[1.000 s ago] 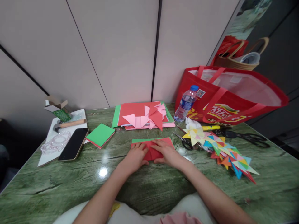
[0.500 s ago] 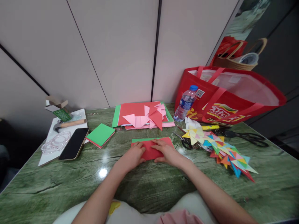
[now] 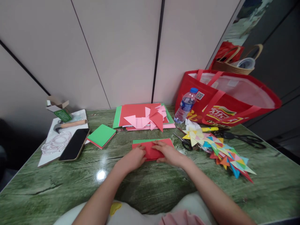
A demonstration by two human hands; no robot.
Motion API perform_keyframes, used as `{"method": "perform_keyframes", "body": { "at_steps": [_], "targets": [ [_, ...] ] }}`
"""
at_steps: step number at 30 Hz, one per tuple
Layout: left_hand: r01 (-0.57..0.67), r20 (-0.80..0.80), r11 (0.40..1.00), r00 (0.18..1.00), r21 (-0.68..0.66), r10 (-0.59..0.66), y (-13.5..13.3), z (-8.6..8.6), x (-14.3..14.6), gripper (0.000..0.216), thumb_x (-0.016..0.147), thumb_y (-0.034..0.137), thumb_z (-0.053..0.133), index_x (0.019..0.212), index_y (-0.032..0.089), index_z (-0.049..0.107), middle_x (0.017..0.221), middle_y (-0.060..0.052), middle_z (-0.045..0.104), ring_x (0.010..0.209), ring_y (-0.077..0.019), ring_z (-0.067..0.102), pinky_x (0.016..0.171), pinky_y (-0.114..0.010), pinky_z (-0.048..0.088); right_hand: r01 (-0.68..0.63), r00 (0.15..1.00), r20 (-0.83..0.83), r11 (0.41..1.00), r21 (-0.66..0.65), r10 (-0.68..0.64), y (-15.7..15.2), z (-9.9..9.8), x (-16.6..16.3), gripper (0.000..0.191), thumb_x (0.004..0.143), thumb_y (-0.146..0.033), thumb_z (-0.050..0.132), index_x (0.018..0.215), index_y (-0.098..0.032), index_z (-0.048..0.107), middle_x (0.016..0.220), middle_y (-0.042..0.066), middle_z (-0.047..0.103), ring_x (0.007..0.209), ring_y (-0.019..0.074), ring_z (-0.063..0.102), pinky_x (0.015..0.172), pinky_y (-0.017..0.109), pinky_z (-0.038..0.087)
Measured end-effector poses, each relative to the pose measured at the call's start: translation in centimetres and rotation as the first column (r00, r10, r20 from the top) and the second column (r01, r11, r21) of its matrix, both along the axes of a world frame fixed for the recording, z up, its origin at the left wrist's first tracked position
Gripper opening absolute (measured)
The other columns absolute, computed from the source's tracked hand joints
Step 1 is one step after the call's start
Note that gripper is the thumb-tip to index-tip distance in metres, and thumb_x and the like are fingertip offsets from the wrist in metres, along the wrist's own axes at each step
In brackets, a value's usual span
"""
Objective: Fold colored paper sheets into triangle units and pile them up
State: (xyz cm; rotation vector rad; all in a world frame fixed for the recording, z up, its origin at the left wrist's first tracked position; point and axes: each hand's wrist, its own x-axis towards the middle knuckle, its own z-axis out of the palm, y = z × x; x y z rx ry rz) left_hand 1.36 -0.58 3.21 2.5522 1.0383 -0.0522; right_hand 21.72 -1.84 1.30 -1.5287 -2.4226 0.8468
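A red sheet of paper (image 3: 153, 151), folded, lies on a green sheet (image 3: 142, 141) in the middle of the green marble table (image 3: 150, 184). My left hand (image 3: 134, 157) rests on its left end with fingers pressed down flat. My right hand (image 3: 169, 153) lies over its right part, fingers stretched along the fold. Both hands press the paper onto the table.
Behind lie a stack of red, pink and green sheets with folded pieces (image 3: 145, 117), a green pad (image 3: 101, 136), a phone (image 3: 74, 144), beads (image 3: 52, 142) and a hammer (image 3: 69, 125). To the right are a water bottle (image 3: 186, 105), a red bag (image 3: 225, 100), scissors (image 3: 185, 143), black scissors (image 3: 243, 138) and a chain of coloured paper triangles (image 3: 220, 151).
My left hand has slid a little leftward along the red paper, flattening it. The right hand has hardly moved. The view has shifted slightly.
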Motion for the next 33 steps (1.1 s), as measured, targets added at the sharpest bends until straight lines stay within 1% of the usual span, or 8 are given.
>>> {"method": "perform_keyframes", "body": {
  "at_steps": [4, 7, 10, 18, 21, 25, 28, 33],
  "targets": [
    [-0.002, -0.007, 1.000, 1.000, -0.004, 0.002, -0.1, 0.3, 0.2, 0.025, 0.086, 0.011, 0.038, 0.082, 0.014, 0.063, 0.102, -0.011, 0.064, 0.096, -0.0182, 0.059, 0.099, -0.035, 0.037, 0.045, 0.997, 0.064, 0.994, 0.098, -0.052, -2.0, 1.0, -0.6, 0.058, 0.072, -0.014, 0.067, 0.128, -0.014, 0.051, 0.140, 0.019, 0.041, 0.125, 0.0301, 0.044, 0.101, 0.040, 0.039],
    [-0.054, 0.001, 0.999, 0.999, -0.004, 0.054, -0.1, 0.2, 0.2, 0.025, 0.085, 0.008, 0.037, 0.091, 0.013, 0.061, 0.102, -0.010, 0.064, 0.099, -0.0181, 0.057, 0.095, -0.032, 0.039, 0.049, 0.998, 0.036, 0.972, 0.230, -0.058, -4.4, 1.5, -0.3, 0.038, 0.081, -0.019, 0.059, 0.119, -0.019, 0.058, 0.113, 0.013, 0.062, 0.103, 0.0256, 0.059, 0.086, 0.038, 0.048],
    [-0.104, -0.023, 0.995, 0.994, 0.002, 0.104, 0.1, -0.3, 0.0, 0.026, 0.086, 0.008, 0.034, 0.089, 0.014, 0.059, 0.096, -0.009, 0.064, 0.088, -0.0176, 0.059, 0.082, -0.029, 0.043, 0.063, 0.998, -0.011, 0.947, 0.315, -0.063, -7.5, 1.0, 1.7, 0.024, 0.090, -0.027, 0.047, 0.106, -0.021, 0.063, 0.097, 0.009, 0.066, 0.090, 0.0217, 0.063, 0.077, 0.034, 0.050],
    [-0.183, -0.013, 0.983, 0.983, 0.022, 0.183, 0.8, -1.2, -0.2, 0.020, 0.088, 0.019, 0.040, 0.082, 0.013, 0.058, 0.085, -0.010, 0.063, 0.073, -0.0179, 0.059, 0.067, -0.028, 0.040, 0.280, 0.956, -0.029, 0.884, 0.374, -0.291, -14.5, -2.8, 7.7, 0.039, 0.096, -0.037, 0.032, 0.082, -0.022, 0.066, 0.070, 0.004, 0.070, 0.061, 0.0169, 0.067, 0.054, 0.024, 0.048],
    [-0.169, 0.002, 0.985, 0.986, 0.028, 0.169, 0.8, -1.0, -0.4, 0.020, 0.086, 0.014, 0.039, 0.079, 0.014, 0.057, 0.083, -0.008, 0.063, 0.072, -0.0164, 0.057, 0.066, -0.027, 0.039, 0.362, 0.926, -0.101, 0.778, 0.513, -0.363, -14.7, -2.0, 6.7, 0.040, 0.096, -0.035, 0.033, 0.075, -0.019, 0.063, 0.054, 0.002, 0.064, 0.043, 0.0145, 0.060, 0.046, 0.023, 0.043],
    [-0.152, 0.006, 0.988, 0.988, 0.040, 0.152, 0.7, -0.9, -0.5, 0.023, 0.083, 0.008, 0.036, 0.076, 0.015, 0.056, 0.082, -0.007, 0.062, 0.070, -0.0148, 0.054, 0.066, -0.026, 0.037, 0.326, 0.943, -0.201, 0.616, 0.717, -0.264, -14.4, 0.8, 4.8, 0.027, 0.093, -0.025, 0.044, 0.081, -0.015, 0.065, 0.065, 0.005, 0.070, 0.043, 0.0107, 0.058, 0.044, 0.020, 0.039],
    [-0.154, 0.003, 0.987, 0.988, 0.049, 0.154, 0.8, -1.1, -0.4, 0.022, 0.083, 0.008, 0.036, 0.076, 0.014, 0.056, 0.081, -0.008, 0.062, 0.069, -0.0150, 0.054, 0.066, -0.026, 0.038, 0.299, 0.953, -0.202, 0.584, 0.755, -0.227, -14.1, 1.5, 4.4, 0.023, 0.091, -0.021, 0.047, 0.080, -0.015, 0.066, 0.065, 0.005, 0.070, 0.046, 0.0101, 0.059, 0.046, 0.020, 0.038],
    [-0.160, 0.009, 0.985, 0.987, 0.059, 0.160, 0.9, -1.3, -0.3, 0.022, 0.083, 0.010, 0.037, 0.076, 0.013, 0.058, 0.080, -0.009, 0.064, 0.068, -0.0160, 0.056, 0.067, -0.027, 0.040, 0.416, 0.887, -0.167, 0.589, 0.693, -0.430, -10.1, 1.1, 3.5, 0.043, 0.093, -0.034, 0.041, 0.063, -0.016, 0.066, 0.042, 0.002, 0.056, 0.035, 0.0100, 0.047, 0.041, 0.023, 0.029]
  ]
}}
